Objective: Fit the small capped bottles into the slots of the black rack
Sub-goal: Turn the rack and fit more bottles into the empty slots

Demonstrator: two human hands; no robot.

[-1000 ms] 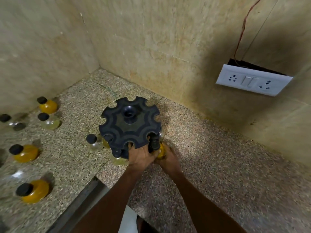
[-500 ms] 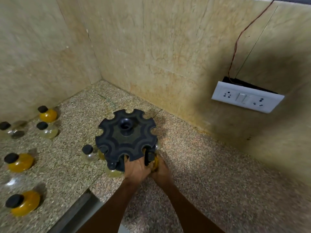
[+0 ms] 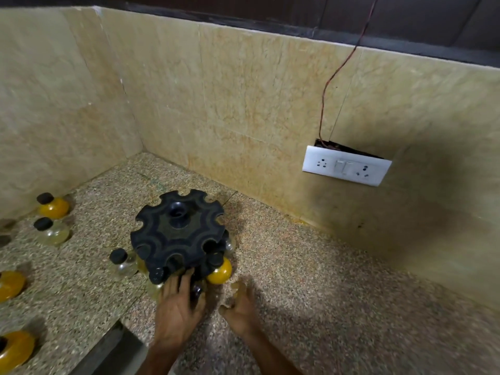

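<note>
The round black rack [image 3: 177, 236] with notched slots stands on the speckled stone counter. A yellow bottle with a black cap [image 3: 219, 270] sits in a slot at the rack's front right. A pale bottle [image 3: 156, 276] hangs at the front left slot, and another clear one [image 3: 229, 243] shows at the right side. My left hand [image 3: 177, 307] rests with fingers spread against the rack's front edge, holding nothing. My right hand [image 3: 239, 307] is just right of it, fingers loosely apart, a little clear of the yellow bottle. A clear bottle [image 3: 123, 262] stands loose beside the rack's left.
Several loose bottles stand along the left: a yellow one [image 3: 52, 205], a clear one [image 3: 51, 231], and yellow ones [image 3: 9, 284] [image 3: 15, 350] at the frame edge. Tiled walls close the corner behind. A white switch plate [image 3: 346, 167] hangs on the right wall. The counter's front edge [image 3: 108, 347] runs near my left forearm.
My right hand has let go of the yellow bottle, which now sits in the front right slot, and drawn back. The camera has tilted up, so the rack appears lower in view.
</note>
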